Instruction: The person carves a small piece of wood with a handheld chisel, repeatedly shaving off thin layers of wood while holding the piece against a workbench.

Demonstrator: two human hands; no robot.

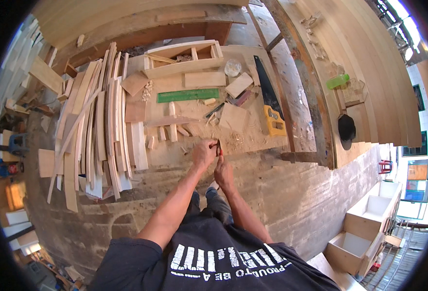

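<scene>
My two hands meet over the near edge of a dusty work board (pixel 260 138). My right hand (pixel 223 174) is closed around a small slim tool (pixel 220 152) with a red part and a dark, narrow upper end; its exact kind is too small to tell. Fingers bent together, my left hand (pixel 204 154) pinches right beside the dark end; what it grips is hidden. Wood shavings (pixel 233 140) lie just beyond the hands. Left of them are pointed wood pieces (pixel 173 121) and a thin wooden strip (pixel 172 121).
A green ruler (pixel 188 95), a handsaw with yellow handle (pixel 274 120), a wooden frame (pixel 182 68) and a clear round container (pixel 233 68) lie farther back. Long wood strips (pixel 100 126) are piled at left. At right, a bench (pixel 369 72) bears a green bottle (pixel 338 81) and black cap (pixel 346 131).
</scene>
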